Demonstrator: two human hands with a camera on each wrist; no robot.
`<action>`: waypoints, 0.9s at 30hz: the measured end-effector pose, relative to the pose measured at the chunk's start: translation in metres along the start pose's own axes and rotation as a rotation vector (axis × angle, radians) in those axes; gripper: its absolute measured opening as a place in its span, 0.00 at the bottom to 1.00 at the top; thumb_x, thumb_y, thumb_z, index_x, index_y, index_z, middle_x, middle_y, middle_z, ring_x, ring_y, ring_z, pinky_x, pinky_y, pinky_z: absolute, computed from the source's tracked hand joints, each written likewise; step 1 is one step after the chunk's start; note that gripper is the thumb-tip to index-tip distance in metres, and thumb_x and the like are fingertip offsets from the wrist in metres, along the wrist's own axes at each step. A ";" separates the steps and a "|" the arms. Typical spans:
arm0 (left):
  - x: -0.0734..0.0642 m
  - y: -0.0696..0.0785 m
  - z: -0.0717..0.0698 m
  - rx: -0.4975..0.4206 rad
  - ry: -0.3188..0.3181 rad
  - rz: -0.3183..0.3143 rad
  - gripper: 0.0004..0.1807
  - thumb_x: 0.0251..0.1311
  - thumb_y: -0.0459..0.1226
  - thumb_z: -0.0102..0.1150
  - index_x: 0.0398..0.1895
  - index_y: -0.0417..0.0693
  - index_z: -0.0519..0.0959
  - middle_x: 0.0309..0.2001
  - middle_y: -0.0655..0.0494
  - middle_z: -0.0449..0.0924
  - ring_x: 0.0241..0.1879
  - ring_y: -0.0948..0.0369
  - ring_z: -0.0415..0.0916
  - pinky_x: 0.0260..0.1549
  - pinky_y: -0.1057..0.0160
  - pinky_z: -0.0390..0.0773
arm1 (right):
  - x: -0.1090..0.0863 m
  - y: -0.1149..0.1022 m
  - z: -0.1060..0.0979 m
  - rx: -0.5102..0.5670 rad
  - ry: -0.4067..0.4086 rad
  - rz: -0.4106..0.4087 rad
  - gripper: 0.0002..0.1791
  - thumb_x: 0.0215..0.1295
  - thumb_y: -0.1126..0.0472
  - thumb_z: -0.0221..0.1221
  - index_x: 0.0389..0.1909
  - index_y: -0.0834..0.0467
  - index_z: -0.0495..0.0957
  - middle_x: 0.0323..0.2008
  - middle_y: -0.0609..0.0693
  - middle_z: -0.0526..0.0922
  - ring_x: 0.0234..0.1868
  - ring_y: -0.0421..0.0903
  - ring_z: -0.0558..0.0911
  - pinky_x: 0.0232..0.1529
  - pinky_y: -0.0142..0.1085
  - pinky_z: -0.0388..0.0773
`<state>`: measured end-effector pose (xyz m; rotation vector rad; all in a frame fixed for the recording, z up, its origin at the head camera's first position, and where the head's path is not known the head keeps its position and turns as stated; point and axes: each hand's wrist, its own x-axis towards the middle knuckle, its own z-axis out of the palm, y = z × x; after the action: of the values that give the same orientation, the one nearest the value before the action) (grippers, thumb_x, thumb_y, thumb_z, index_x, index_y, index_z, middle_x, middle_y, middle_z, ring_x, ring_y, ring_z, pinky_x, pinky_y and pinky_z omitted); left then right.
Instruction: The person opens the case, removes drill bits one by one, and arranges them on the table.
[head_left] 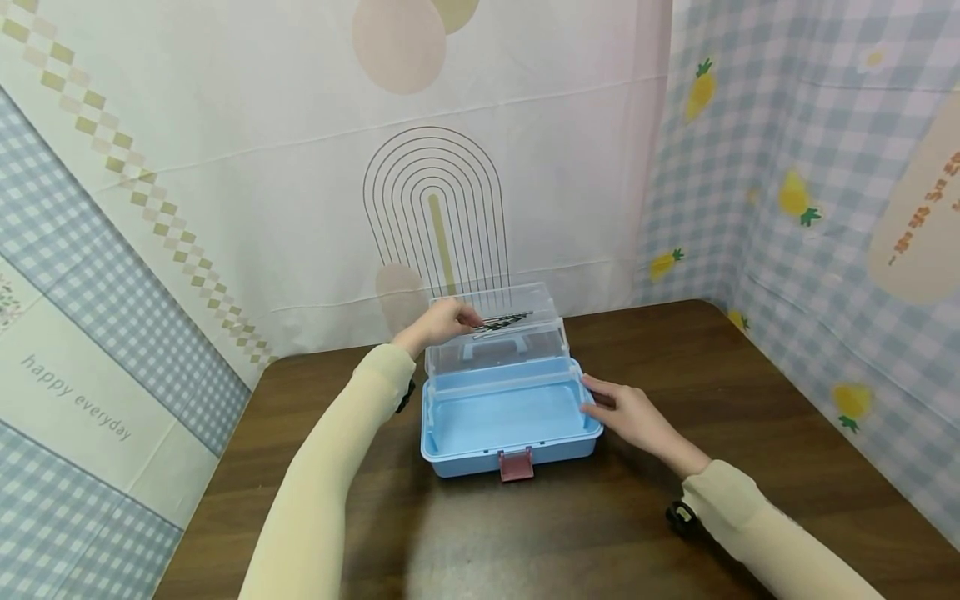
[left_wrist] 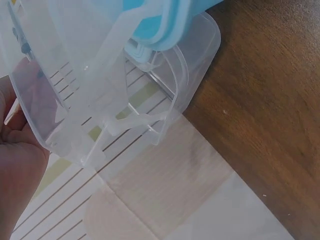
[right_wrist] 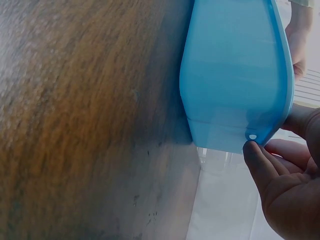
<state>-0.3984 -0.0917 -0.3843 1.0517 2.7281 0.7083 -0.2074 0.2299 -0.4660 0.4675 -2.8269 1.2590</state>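
Note:
A blue storage box (head_left: 510,421) with raised clear trays (head_left: 498,354) stands open on the table. My left hand (head_left: 446,321) is at the upper tray on the box's left side, pinching a small bunch of thin dark and silvery rods (head_left: 506,321). Through the clear plastic in the left wrist view, part of the left fingers (left_wrist: 40,97) and a dark rod (left_wrist: 22,42) show blurred. My right hand (head_left: 630,412) grips the right rim of the box, thumb and fingers on either side of its edge. In the right wrist view, a fingertip (right_wrist: 252,150) presses beside a small hole in the blue wall.
The dark brown wooden table (head_left: 645,517) extends around the box. A maroon latch (head_left: 516,465) hangs at the box's front. Behind the table hangs a printed white cloth (head_left: 315,208), and a checked cloth (head_left: 825,250) runs along the right side.

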 end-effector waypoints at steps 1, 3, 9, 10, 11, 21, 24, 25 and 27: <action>0.000 0.000 0.000 -0.005 -0.002 0.000 0.11 0.68 0.28 0.60 0.50 0.41 0.86 0.48 0.49 0.86 0.49 0.54 0.83 0.49 0.59 0.81 | 0.000 0.000 0.000 0.005 0.000 0.005 0.32 0.73 0.58 0.61 0.73 0.65 0.65 0.71 0.65 0.66 0.63 0.60 0.76 0.54 0.49 0.78; 0.000 -0.001 0.000 -0.018 -0.008 -0.006 0.12 0.69 0.29 0.59 0.51 0.41 0.86 0.49 0.49 0.86 0.50 0.54 0.82 0.50 0.59 0.81 | 0.000 -0.001 0.000 0.007 -0.002 -0.002 0.32 0.73 0.58 0.60 0.72 0.65 0.65 0.71 0.65 0.65 0.63 0.61 0.76 0.54 0.50 0.78; 0.000 0.000 -0.007 -0.090 -0.007 -0.047 0.14 0.72 0.30 0.55 0.55 0.41 0.84 0.52 0.47 0.84 0.53 0.53 0.80 0.52 0.57 0.80 | -0.001 -0.003 -0.001 0.011 0.005 0.004 0.31 0.73 0.58 0.60 0.72 0.65 0.65 0.71 0.65 0.65 0.63 0.61 0.76 0.55 0.49 0.79; 0.000 0.001 -0.008 -0.106 -0.002 -0.053 0.14 0.72 0.30 0.54 0.56 0.40 0.83 0.52 0.47 0.84 0.53 0.52 0.80 0.53 0.56 0.80 | -0.001 -0.003 -0.001 0.010 0.006 0.002 0.31 0.73 0.58 0.60 0.72 0.66 0.65 0.71 0.65 0.65 0.63 0.61 0.76 0.55 0.49 0.79; 0.000 0.002 -0.010 -0.123 0.003 -0.057 0.14 0.72 0.30 0.54 0.56 0.40 0.83 0.53 0.46 0.84 0.53 0.52 0.80 0.53 0.56 0.80 | -0.001 -0.003 -0.001 0.011 0.006 0.001 0.31 0.74 0.58 0.60 0.72 0.66 0.65 0.70 0.65 0.66 0.63 0.61 0.76 0.55 0.49 0.78; 0.003 0.015 -0.024 -0.207 0.022 -0.074 0.14 0.73 0.31 0.53 0.57 0.41 0.82 0.56 0.46 0.82 0.56 0.52 0.78 0.57 0.55 0.77 | -0.001 -0.003 -0.002 0.012 0.004 0.003 0.32 0.74 0.57 0.60 0.73 0.65 0.65 0.71 0.65 0.65 0.64 0.61 0.75 0.55 0.50 0.78; 0.004 0.016 -0.028 -0.195 0.014 -0.067 0.15 0.74 0.30 0.52 0.58 0.40 0.82 0.57 0.45 0.81 0.57 0.51 0.78 0.57 0.55 0.77 | -0.001 -0.003 -0.002 0.013 0.005 0.017 0.32 0.73 0.57 0.60 0.73 0.64 0.65 0.71 0.64 0.66 0.64 0.60 0.75 0.56 0.50 0.78; 0.003 0.016 -0.030 -0.190 0.013 -0.065 0.15 0.74 0.30 0.52 0.58 0.40 0.82 0.57 0.44 0.81 0.57 0.51 0.78 0.57 0.54 0.77 | -0.001 -0.002 -0.001 0.014 0.005 0.020 0.32 0.73 0.57 0.60 0.73 0.64 0.65 0.71 0.64 0.66 0.64 0.60 0.75 0.56 0.50 0.78; 0.002 0.015 -0.034 -0.184 0.018 -0.064 0.15 0.74 0.30 0.52 0.58 0.40 0.82 0.57 0.44 0.81 0.57 0.51 0.78 0.57 0.54 0.77 | -0.001 -0.002 -0.001 0.012 0.007 0.019 0.32 0.73 0.57 0.60 0.73 0.64 0.65 0.71 0.64 0.66 0.64 0.60 0.75 0.56 0.50 0.77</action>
<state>-0.4007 -0.0934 -0.3467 0.9176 2.6363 0.9404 -0.2056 0.2296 -0.4642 0.4367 -2.8262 1.2785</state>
